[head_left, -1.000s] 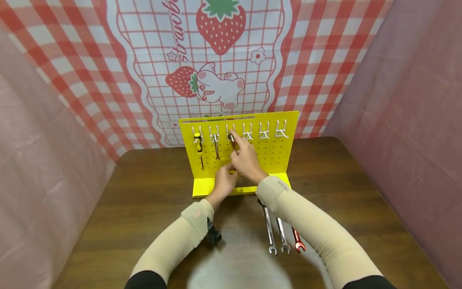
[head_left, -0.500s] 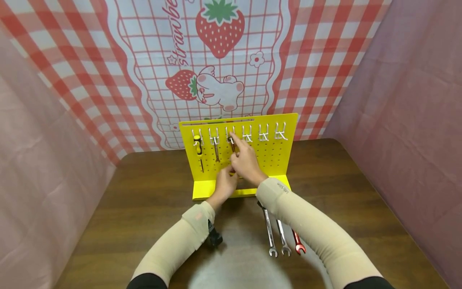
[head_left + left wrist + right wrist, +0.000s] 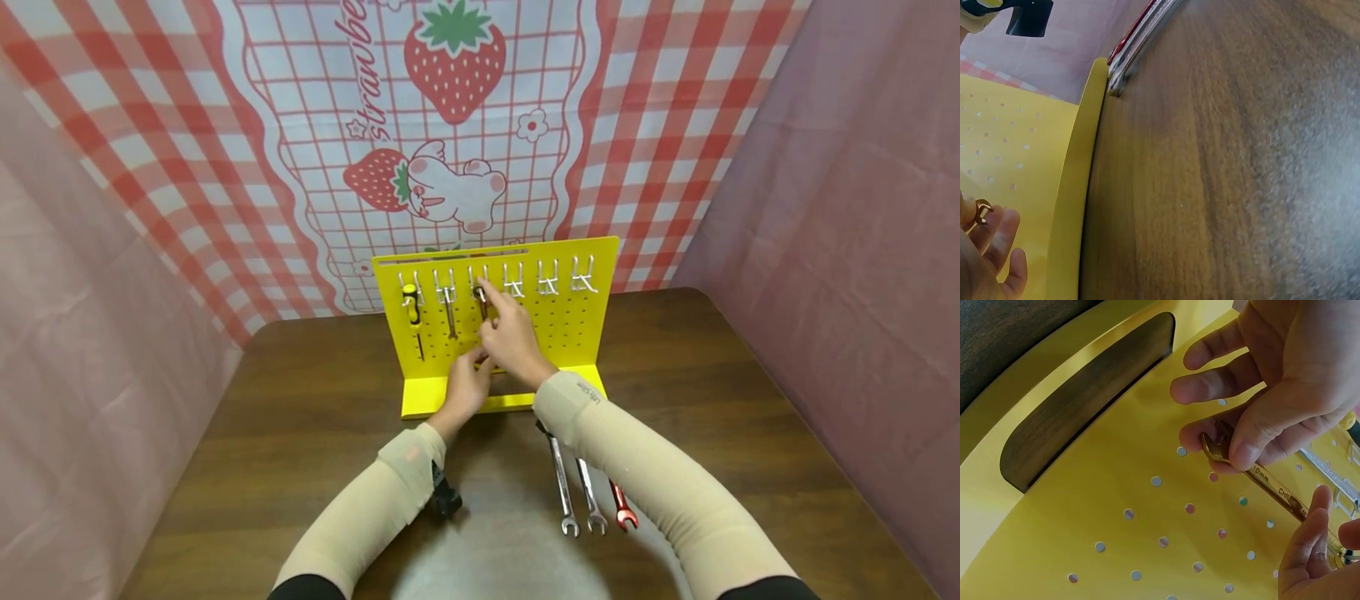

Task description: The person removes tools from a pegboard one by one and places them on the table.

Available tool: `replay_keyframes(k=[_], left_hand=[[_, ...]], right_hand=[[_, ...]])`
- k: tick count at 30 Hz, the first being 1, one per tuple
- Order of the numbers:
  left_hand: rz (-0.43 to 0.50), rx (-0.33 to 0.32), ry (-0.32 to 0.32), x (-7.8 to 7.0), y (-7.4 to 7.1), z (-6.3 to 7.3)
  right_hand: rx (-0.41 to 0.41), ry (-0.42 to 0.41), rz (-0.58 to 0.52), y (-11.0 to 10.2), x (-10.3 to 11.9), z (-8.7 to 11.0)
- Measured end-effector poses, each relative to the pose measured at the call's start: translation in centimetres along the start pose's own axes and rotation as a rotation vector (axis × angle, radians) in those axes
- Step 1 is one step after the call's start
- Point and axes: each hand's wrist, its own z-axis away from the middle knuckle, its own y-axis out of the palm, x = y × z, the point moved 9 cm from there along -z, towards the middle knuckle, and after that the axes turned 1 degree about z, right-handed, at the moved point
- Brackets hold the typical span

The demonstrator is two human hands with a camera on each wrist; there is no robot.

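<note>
Left hand (image 3: 467, 385) pinches a gold-coloured metal wrench (image 3: 1275, 492); right hand (image 3: 513, 335), index straight, hold unclear. Likely stiff, slick: grip mid-shank.

Strawberry-print backdrop (image 3: 660, 125) behind a brown table (image 3: 322, 367)

Red-and-white checks around a wavy-edged white panel (image 3: 517, 208) — strawberries (image 3: 455, 67), a cartoon animal (image 3: 459, 196), sideways lettering (image 3: 365, 67). On both sides, creased pink cloth (image 3: 82, 333). Below, wood grain and rounded far corners — plus, nearer, a pale glare of light (image 3: 495, 542).
</note>
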Motion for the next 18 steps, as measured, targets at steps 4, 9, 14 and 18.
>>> replay_keyframes(k=[4, 9, 14, 18], left_hand=[[0.007, 0.005, -0.018, 0.21, -0.04, 0.0], [0.003, -0.01, -0.018, 0.29, -0.22, 0.17], [0.073, -0.019, -0.029, 0.59, -0.26, 0.3], [0.108, -0.001, -0.065, 0.82, -0.33, 0.53]], right_hand=[[0.006, 0.005, -0.01, 0.04, -0.04, 0.05], [0.009, 0.011, -0.019, 0.06, -0.14, 0.08], [0.008, 0.008, -0.013, -0.02, -0.06, -0.02], [0.012, 0.014, -0.024, 0.07, 0.01, -0.06]])
